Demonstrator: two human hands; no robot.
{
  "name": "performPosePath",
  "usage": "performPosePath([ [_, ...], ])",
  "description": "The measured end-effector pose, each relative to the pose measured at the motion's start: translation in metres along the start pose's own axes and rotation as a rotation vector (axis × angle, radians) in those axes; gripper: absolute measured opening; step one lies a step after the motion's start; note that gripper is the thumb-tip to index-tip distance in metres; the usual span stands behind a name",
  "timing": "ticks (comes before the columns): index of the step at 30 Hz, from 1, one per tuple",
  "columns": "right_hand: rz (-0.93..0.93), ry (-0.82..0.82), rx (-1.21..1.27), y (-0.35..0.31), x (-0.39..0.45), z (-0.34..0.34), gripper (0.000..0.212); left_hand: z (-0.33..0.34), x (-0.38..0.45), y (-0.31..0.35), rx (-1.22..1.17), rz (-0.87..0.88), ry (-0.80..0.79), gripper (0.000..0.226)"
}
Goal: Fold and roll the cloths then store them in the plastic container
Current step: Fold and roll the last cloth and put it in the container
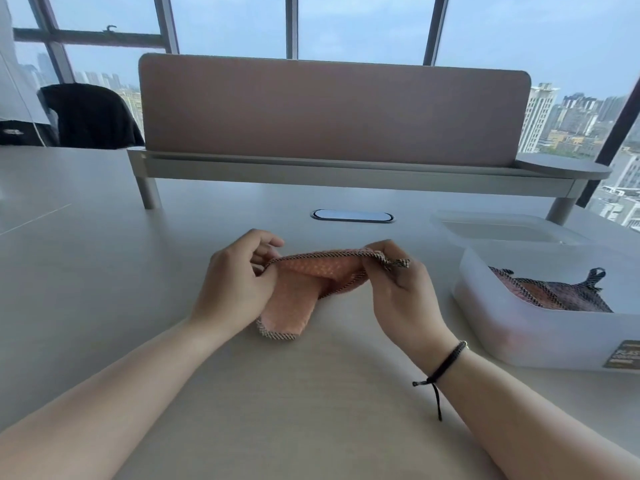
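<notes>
so the orange dishcloth (304, 289) with the checked trim is held up just over the desk (104, 271), roughly centre and close to the person, its lower corner drooping down to touch the tabletop; left hand (239, 285) pinches the left end of the top edge between thumb and fingers, right hand (398, 285) pinches the right end right by the little hanging loop (398, 263), so both hands are clamped on the cloth; it looks half folded already, one layer flopped over the other, so I'd guess this is the fold stage, rolling still to come

if it were me I'd get the top edge taut between both pinches first, lay it flat on the desk, line the trimmed edges up, then roll from the end without the loop so the loop ends up outside; that floppy bottom corner is the bit likely to skew the fold

off to the right the frosted plastic container (519, 327) sits open, near the right hand but not touching, with what looks like other cloths (554, 292) of the same sort inside, not neatly rolled as far as I can tell; its lid (502, 226) lies just behind it; further back there's a cable grommet (352, 215) and the pink desk divider (332, 109); nothing blocks the path to the box, just mind the near wall when dropping the roll in
</notes>
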State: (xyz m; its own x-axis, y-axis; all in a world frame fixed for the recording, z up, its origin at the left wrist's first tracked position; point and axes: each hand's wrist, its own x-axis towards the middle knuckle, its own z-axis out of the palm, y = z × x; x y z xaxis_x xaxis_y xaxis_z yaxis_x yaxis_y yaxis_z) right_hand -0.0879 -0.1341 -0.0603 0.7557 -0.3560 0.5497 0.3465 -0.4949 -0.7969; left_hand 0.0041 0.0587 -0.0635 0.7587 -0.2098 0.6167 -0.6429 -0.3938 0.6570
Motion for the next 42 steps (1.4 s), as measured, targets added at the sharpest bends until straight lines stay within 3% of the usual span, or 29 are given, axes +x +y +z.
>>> performPosePath([
  [7,-0.028,0.058,0.014,0.009,0.005,-0.005,0.016,-0.02,0.018,-0.031,0.17,-0.101,0.085,0.012],
  [9,0.031,0.054,0.057,0.015,0.009,-0.008,0.015,-0.026,0.021,-0.04,0.174,-0.125,0.1,0.029],
  [11,0.124,0.067,0.167,0.011,0.013,-0.01,0.02,-0.031,0.022,-0.036,0.087,-0.12,0.11,0.034],
  [14,0.289,0.1,0.362,-0.003,0.02,-0.023,0.027,-0.032,0.023,-0.018,-0.137,-0.16,0.073,0.019],
  [16,0.466,-0.012,0.599,-0.006,0.022,-0.039,0.02,-0.037,0.026,-0.004,-0.424,-0.265,-0.06,0.017],
  [18,0.563,-0.284,0.861,-0.012,0.021,-0.058,0.028,-0.053,0.026,0.012,-0.777,-0.376,-0.317,0.015],
  [20,0.493,-0.511,1.106,-0.019,0.018,-0.071,0.031,-0.076,0.024,0.024,-1.026,-0.362,-0.582,0.028],
  [22,0.401,-0.554,1.126,-0.019,0.021,-0.077,0.024,-0.087,0.022,0.031,-1.292,-0.255,-0.767,0.021],
  [23,0.411,-0.571,1.082,-0.013,0.025,-0.078,0.025,-0.088,0.021,0.032,-1.364,-0.245,-0.768,0.021],
  [26,0.58,-0.462,0.891,0.013,0.032,-0.068,0.025,-0.079,0.022,0.017,-1.097,-0.429,-0.559,0.025],
  [29,0.727,-0.303,0.652,0.031,0.026,-0.05,0.032,-0.063,0.023,-0.018,-0.747,-0.629,-0.586,0.041],
  [31,0.686,-0.189,0.332,0.035,0.024,-0.041,0.009,-0.052,0.022,-0.036,-0.452,-0.668,-0.514,0.026],
  [35,0.456,-0.077,-0.146,0.049,0.031,-0.029,0.015,-0.038,0.026,-0.056,-0.267,-0.612,-0.346,0.017],
  [37,0.429,-0.049,-0.213,0.054,0.034,-0.026,0.014,-0.035,0.025,-0.06,-0.218,-0.587,-0.255,0.019],
  [42,0.511,0.0,-0.068,0.054,0.037,-0.028,0.023,-0.029,0.024,-0.06,-0.135,-0.537,-0.066,0.022],
])
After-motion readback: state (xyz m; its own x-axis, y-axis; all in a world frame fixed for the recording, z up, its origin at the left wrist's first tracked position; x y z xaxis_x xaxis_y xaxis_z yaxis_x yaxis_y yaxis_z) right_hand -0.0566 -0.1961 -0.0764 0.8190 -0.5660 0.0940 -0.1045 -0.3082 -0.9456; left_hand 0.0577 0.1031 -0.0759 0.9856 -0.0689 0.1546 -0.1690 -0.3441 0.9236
